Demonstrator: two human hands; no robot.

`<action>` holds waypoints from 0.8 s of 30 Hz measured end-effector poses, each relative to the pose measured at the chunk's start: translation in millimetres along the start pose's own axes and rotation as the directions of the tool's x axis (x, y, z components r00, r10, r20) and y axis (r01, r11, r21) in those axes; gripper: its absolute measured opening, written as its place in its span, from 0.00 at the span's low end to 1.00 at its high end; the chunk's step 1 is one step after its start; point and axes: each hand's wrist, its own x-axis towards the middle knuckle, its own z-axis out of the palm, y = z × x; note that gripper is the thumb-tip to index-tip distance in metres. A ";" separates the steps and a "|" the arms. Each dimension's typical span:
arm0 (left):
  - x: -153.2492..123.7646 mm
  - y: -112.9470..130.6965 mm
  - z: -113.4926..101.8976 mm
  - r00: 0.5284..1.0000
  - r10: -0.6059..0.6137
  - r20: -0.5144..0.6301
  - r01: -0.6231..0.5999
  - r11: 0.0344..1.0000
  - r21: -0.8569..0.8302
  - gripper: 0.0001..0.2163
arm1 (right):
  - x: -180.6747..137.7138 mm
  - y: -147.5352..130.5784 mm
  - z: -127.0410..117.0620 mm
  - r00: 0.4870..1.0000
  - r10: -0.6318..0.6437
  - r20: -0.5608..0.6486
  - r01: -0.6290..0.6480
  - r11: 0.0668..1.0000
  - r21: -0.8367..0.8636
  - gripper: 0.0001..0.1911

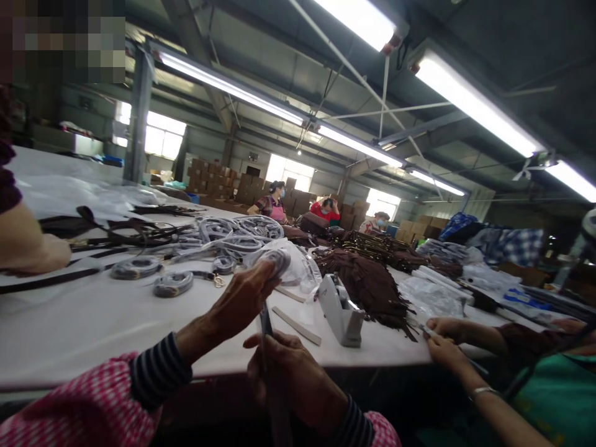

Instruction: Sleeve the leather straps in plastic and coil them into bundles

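Note:
My left hand (239, 298) is raised over the white table (84, 329), fingers closed round a coiled grey strap (278, 261). A length of the same strap (266, 323) runs down from it to my right hand (291, 372), which grips it near the table's front edge. Both my sleeves are pink check with dark striped cuffs. More coiled grey straps (172, 284) lie on the table to the left.
A grey tape dispenser (342, 310) stands right of my hands. Behind it lie heaps of brown pieces (367, 279) and clear bags (431, 298). A co-worker's hands (447, 341) work at the right. Another person's arm (28, 245) rests at the left. Other people sit at the far end.

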 end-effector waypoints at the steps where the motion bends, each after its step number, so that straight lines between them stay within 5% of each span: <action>1: -8.1 -8.4 4.0 0.992 0.107 0.059 -0.113 0.987 0.114 0.06 | -2.1 -2.2 -3.0 1.000 0.013 0.003 -0.013 0.999 0.029 0.29; 3: -23.7 -21.8 9.0 0.946 0.234 0.224 -0.281 0.937 0.208 0.08 | -6.5 -10.4 -10.2 1.000 0.026 -0.003 -0.026 0.999 0.036 0.28; 6: -41.8 -29.9 7.7 0.864 0.266 0.427 -0.379 0.902 0.205 0.12 | -13.9 -28.0 -21.4 0.995 0.095 -0.022 -0.096 0.993 -0.061 0.24; 13: -58.4 -24.9 -1.1 0.846 0.052 0.531 -0.201 0.953 0.227 0.09 | -19.4 -59.5 -37.1 0.987 0.037 -0.154 -0.092 0.927 -0.364 0.28; 17: -67.1 -37.7 2.0 0.823 0.011 0.568 -0.119 0.981 0.154 0.08 | -10.0 -57.5 -49.5 0.991 -0.036 -0.129 -0.043 0.828 -0.559 0.20; 20: -74.7 -52.4 2.2 0.810 0.024 0.586 -0.070 0.996 0.057 0.09 | -1.7 -48.0 -64.0 0.995 -0.101 0.024 0.081 0.617 -0.783 0.13; 24: -76.3 -61.5 -0.4 0.779 0.050 0.625 -0.058 0.998 -0.008 0.08 | 12.6 -36.0 -81.9 0.945 -0.241 0.222 0.241 0.049 -0.969 0.08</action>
